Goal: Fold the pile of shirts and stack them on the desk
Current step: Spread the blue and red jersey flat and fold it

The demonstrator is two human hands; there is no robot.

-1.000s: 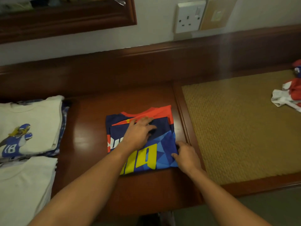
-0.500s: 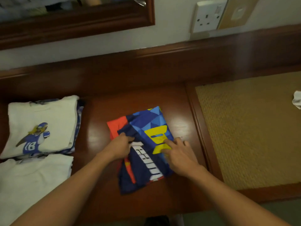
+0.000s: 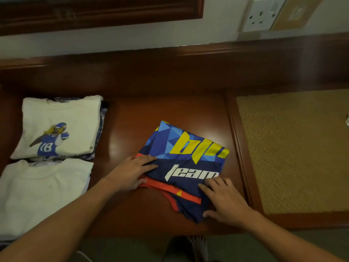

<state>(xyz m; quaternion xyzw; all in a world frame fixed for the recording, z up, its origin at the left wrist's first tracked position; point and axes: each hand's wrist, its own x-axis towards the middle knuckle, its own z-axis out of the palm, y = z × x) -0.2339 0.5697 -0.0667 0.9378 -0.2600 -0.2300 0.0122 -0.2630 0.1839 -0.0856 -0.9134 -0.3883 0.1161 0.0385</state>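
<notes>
A folded blue jersey [image 3: 181, 154] with yellow letters, the white word "team" and a red collar lies on the dark wooden desk [image 3: 132, 210]. My left hand [image 3: 132, 172] rests on its left edge, fingers laid over the cloth and thumb at the red trim. My right hand [image 3: 222, 199] lies flat on its lower right corner with fingers spread. At the far left stands a stack topped by a white shirt with a football player print [image 3: 56, 127]. In front of it lies another folded white shirt [image 3: 41, 193] on its own stack.
A woven tan mat [image 3: 294, 150] is set into the desk on the right, with a scrap of white cloth [image 3: 347, 121] at the frame edge. A wall socket [image 3: 261, 15] and a dark wooden frame [image 3: 98, 14] hang on the wall behind.
The jersey has been turned round on the desk, so its red collar now faces me and the lettering reads upright. Both hands moved with it; my view shifted left.
</notes>
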